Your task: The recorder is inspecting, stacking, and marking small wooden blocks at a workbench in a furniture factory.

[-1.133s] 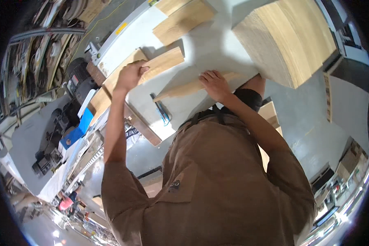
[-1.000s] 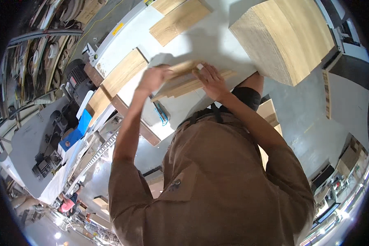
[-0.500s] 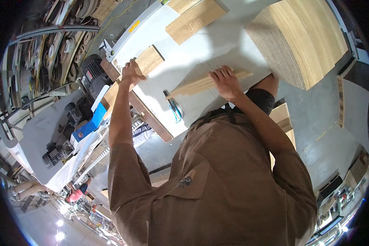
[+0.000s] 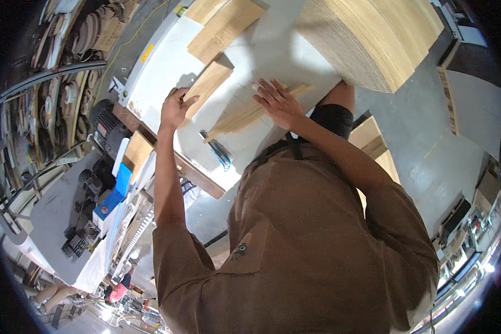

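Note:
My left hand (image 4: 175, 109) is closed round the near end of a short light wood board (image 4: 209, 89), which sits tilted over the pale worktable (image 4: 167, 61). My right hand (image 4: 279, 104) lies with fingers spread over a bundle of narrow wood strips (image 4: 236, 118); the strips fan out to both sides beneath it. A blue utility knife (image 4: 220, 155) rests on the table just left of the strips' near end. Beyond my hands, a wider wood board (image 4: 224, 32) lies flat at the back of the table.
Large stacked wood panels (image 4: 367, 42) cover the table's right side. Left of the table stand a dark motor (image 4: 107, 122), a wood piece (image 4: 137, 151) and a blue part (image 4: 115, 192). Shelves of offcuts (image 4: 55, 106) line the far left. Another person (image 4: 118, 290) is at the lower left.
My left hand has brought its board away from the table's left edge, turning it more upright. My right hand has loosened from the strips, its fingers now stretched out. The whole view has shifted.

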A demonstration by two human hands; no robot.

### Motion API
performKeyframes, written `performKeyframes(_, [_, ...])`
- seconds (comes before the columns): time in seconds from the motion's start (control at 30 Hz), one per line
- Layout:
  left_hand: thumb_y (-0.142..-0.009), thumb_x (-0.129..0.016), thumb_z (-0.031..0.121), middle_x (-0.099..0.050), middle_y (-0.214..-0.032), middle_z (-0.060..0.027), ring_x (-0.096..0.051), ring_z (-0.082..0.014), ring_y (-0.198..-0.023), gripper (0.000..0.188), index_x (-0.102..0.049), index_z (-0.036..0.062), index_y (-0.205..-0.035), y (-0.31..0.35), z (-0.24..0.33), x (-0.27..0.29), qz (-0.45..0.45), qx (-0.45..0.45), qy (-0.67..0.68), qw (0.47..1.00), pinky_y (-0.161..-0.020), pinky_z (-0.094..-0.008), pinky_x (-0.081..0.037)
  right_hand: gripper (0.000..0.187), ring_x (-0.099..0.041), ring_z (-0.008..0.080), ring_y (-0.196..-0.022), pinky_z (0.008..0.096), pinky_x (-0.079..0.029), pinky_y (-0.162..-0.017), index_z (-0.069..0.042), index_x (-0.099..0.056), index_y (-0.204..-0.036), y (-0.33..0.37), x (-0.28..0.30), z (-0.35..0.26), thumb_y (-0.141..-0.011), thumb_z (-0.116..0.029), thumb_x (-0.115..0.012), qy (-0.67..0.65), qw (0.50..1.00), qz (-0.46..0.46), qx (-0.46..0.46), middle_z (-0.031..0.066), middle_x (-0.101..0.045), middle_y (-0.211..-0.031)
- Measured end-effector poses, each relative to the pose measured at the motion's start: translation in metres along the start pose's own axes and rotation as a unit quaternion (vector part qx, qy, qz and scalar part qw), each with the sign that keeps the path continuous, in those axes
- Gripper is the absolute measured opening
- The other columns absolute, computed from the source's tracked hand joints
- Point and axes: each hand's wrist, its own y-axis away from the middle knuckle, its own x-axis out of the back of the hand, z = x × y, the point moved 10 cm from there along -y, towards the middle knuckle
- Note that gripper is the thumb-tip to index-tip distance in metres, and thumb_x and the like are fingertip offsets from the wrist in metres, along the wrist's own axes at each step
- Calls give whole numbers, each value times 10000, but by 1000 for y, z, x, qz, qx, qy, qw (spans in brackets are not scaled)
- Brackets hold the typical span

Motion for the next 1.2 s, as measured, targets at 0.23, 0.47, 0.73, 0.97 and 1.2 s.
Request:
performKeyframes(0.23, [-1078,-585,334,-707,-1280,-220,-688,-433,-1126,381,-682,89,-1353,16,93,-95,-36,-71,88,993,-958,-483,-553,726,-292,328,-1590,519,-239,-1323,-176,-397,-1637,2,23,-4,-957,-254,-640,-72,990,122,-7,95,-383,-1677])
performKeyframes(0.47, [-981,-724,286,-653,-1382,-227,-624,-434,-1268,574,-552,26,-1463,81,103,-119,-49,-103,27,993,-1078,-520,-497,678,-422,310,-1495,532,-273,-1293,-158,-461,-1587,20,-3,-7,-941,-233,-651,-15,999,36,-23,107,-527,-1516])
performKeyframes(0.73, [-987,-727,455,-495,-1578,-234,-469,-404,-1466,811,-424,-16,-1574,154,-14,-147,28,150,285,946,-1242,-489,-340,562,-492,308,-1401,542,-315,-1250,-143,-530,-1514,37,0,-16,-970,-238,-633,-16,996,92,-3,102,-550,-1462])
performKeyframes(0.97, [-1003,-701,477,-364,-1663,-260,-313,-442,-1555,875,-318,5,-1632,180,-87,-79,174,116,-95,973,-1278,-573,-239,593,-480,309,-1416,540,-313,-1252,-142,-491,-1552,28,0,-22,-985,-247,-628,-3,999,50,-12,95,-537,-1489])
performKeyframes(1.2, [-584,-967,566,-205,-1762,-141,-208,-414,-1603,1473,-131,91,-1701,160,-237,78,61,190,-391,898,-1296,-591,-182,621,-413,314,-1495,528,-275,-1283,-160,-416,-1610,27,-12,-12,-1012,-198,-578,-38,999,2,-14,65,-454,-1622])
